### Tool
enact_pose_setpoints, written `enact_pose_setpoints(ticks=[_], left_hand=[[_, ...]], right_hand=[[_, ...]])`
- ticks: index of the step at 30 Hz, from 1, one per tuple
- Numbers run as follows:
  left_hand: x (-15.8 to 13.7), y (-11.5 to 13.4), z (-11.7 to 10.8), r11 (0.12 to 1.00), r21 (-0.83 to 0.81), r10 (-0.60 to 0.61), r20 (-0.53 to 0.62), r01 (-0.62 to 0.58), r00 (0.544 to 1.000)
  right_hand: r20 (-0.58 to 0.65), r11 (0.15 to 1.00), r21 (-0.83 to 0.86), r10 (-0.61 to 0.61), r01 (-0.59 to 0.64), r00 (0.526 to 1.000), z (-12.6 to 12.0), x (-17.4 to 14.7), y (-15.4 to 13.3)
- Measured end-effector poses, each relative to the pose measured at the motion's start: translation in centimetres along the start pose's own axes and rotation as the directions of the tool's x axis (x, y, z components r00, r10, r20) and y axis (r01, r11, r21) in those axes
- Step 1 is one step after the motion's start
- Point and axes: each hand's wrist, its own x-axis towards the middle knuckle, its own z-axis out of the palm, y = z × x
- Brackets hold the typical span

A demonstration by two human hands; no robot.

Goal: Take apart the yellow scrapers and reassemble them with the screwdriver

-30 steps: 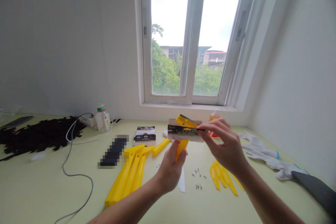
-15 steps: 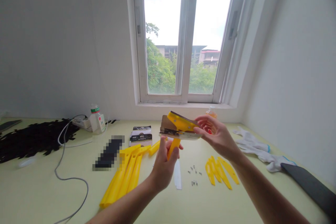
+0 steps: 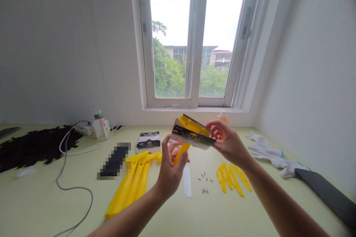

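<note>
A yellow scraper (image 3: 182, 152) is held up over the table, its handle pointing down and its head tilted. A black-and-white printed card (image 3: 191, 136) wraps around the head, whose yellow top and dark edge show above it. My left hand (image 3: 172, 166) is closed around the handle. My right hand (image 3: 226, 137) pinches the right end of the card and head between thumb and fingers. Below lie several small screws (image 3: 205, 190), several yellow curved plates (image 3: 230, 178) and clear-white strips (image 3: 187, 181). To the left, several yellow scraper handles (image 3: 130, 189) lie side by side.
Printed cards (image 3: 148, 143) lie behind the handles. White gloves (image 3: 267, 152) and a dark flat panel (image 3: 322, 196) are at the right. A grey cable (image 3: 75, 189), a bottle (image 3: 101, 126) and a black heap (image 3: 36, 148) occupy the left; a window stands behind.
The card has swung forward, so its printed face now covers more of the scraper head. My left fingers have shifted up against the card's left end; the view has moved slightly.
</note>
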Motion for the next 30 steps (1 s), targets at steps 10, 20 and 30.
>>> enact_pose_setpoints(ticks=[10,20,30], left_hand=[[0.5,0.2,0.0,0.999,-0.042,0.024,0.050,-0.022,0.998],[1.4,1.5,-1.1,0.936,0.319,0.073,0.227,-0.145,0.971],[4.6,5.1,-5.5,0.649,0.688,-0.090,0.493,-0.324,0.865]], right_hand=[[0.059,0.998,-0.042,-0.053,0.056,0.997,-0.6,0.2,-0.1],[-0.031,0.964,0.248,0.107,-0.096,0.994,-2.8,0.7,0.0],[-0.489,0.921,0.366,0.068,0.134,0.870,-7.2,0.0,-2.4]])
